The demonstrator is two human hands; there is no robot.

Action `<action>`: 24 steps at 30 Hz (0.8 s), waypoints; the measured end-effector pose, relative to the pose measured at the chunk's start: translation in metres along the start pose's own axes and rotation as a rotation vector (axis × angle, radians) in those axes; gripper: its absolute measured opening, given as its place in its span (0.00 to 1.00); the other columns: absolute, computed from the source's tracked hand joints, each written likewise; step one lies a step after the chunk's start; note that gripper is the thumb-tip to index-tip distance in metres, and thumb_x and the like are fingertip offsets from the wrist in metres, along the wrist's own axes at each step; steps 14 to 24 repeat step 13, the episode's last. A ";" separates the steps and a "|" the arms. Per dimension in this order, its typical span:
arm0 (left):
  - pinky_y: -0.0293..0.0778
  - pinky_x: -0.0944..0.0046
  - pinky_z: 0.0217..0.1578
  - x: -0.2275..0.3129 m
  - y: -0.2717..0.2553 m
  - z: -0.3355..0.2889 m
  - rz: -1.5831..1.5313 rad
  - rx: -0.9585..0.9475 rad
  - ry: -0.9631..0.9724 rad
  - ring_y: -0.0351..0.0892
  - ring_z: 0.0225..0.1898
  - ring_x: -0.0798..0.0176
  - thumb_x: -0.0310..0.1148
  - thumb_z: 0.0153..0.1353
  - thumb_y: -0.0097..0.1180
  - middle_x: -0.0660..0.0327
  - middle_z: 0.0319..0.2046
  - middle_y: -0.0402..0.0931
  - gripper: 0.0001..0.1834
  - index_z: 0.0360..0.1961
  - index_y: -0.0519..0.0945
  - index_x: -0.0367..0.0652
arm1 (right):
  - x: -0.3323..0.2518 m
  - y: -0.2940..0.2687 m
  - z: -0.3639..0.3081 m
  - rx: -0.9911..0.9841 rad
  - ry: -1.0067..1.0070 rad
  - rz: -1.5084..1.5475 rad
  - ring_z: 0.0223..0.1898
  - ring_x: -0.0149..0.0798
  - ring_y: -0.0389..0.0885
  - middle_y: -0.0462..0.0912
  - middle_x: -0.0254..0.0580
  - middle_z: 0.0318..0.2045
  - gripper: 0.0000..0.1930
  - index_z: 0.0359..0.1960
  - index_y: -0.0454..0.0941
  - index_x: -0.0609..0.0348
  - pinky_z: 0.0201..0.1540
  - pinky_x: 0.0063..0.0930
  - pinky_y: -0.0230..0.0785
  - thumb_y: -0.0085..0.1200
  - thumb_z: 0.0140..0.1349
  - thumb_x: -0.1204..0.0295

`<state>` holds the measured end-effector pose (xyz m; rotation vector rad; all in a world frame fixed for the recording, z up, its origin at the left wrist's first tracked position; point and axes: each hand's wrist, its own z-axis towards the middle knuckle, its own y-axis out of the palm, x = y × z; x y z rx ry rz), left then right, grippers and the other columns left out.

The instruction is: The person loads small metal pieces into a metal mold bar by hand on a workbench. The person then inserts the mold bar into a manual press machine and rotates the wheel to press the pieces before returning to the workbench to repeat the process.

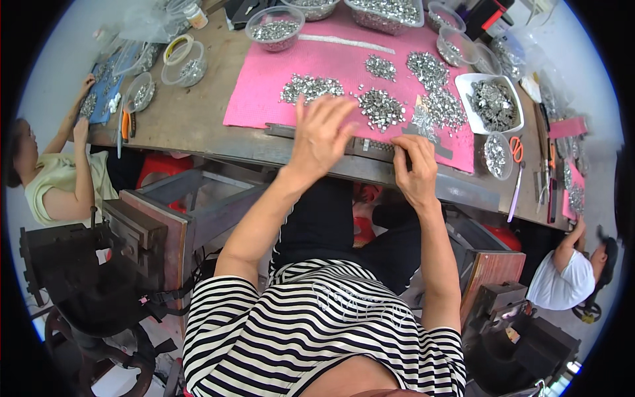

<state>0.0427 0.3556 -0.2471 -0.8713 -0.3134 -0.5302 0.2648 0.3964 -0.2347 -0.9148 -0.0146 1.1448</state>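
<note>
My left hand [321,135] lies flat with fingers spread on the near edge of a pink mat [264,86], over a dark metal bar [370,145] that carries a row of small silver pieces. My right hand [413,169] pinches the bar's right part, fingertips on the small silver pieces. Piles of small shiny metal parts [311,87] lie on the mat just beyond my hands. Whether the left hand holds any piece is hidden under the palm.
Clear bowls of metal parts [274,28] and a white tray of parts [493,102] stand on the wooden table [192,119]. Orange scissors [516,149] lie at right. A person [56,178] sits at left, another [569,278] at lower right. Dark press machines [86,264] flank my seat.
</note>
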 end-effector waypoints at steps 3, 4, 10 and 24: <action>0.45 0.24 0.68 -0.026 -0.023 0.002 0.108 -0.098 -0.052 0.62 0.69 0.40 0.48 0.71 0.53 0.64 0.64 0.75 0.24 0.63 0.79 0.51 | 0.001 0.007 0.013 -0.018 -0.023 -0.005 0.41 0.46 0.80 0.82 0.42 0.38 0.09 0.39 0.82 0.60 0.46 0.38 0.67 0.59 0.57 0.83; 0.41 0.21 0.68 -0.031 -0.029 0.000 0.149 -0.207 -0.051 0.59 0.72 0.38 0.49 0.73 0.51 0.65 0.66 0.74 0.24 0.64 0.79 0.52 | 0.001 0.011 0.019 -0.040 -0.043 -0.011 0.42 0.45 0.80 0.82 0.41 0.39 0.09 0.39 0.82 0.59 0.47 0.38 0.67 0.59 0.57 0.83; 0.31 0.18 0.68 -0.045 -0.054 -0.013 0.124 -0.379 -0.046 0.51 0.76 0.36 0.48 0.74 0.50 0.67 0.67 0.73 0.22 0.63 0.81 0.55 | 0.001 0.041 0.049 -0.117 -0.108 -0.034 0.43 0.45 0.78 0.82 0.39 0.40 0.08 0.39 0.84 0.57 0.46 0.37 0.68 0.61 0.59 0.80; 0.30 0.20 0.69 -0.050 -0.060 -0.013 0.003 -0.384 -0.139 0.51 0.76 0.36 0.47 0.72 0.54 0.65 0.67 0.75 0.21 0.62 0.81 0.55 | 0.003 0.058 0.065 -0.236 -0.096 -0.117 0.46 0.45 0.77 0.82 0.39 0.41 0.07 0.40 0.85 0.56 0.50 0.41 0.66 0.60 0.61 0.77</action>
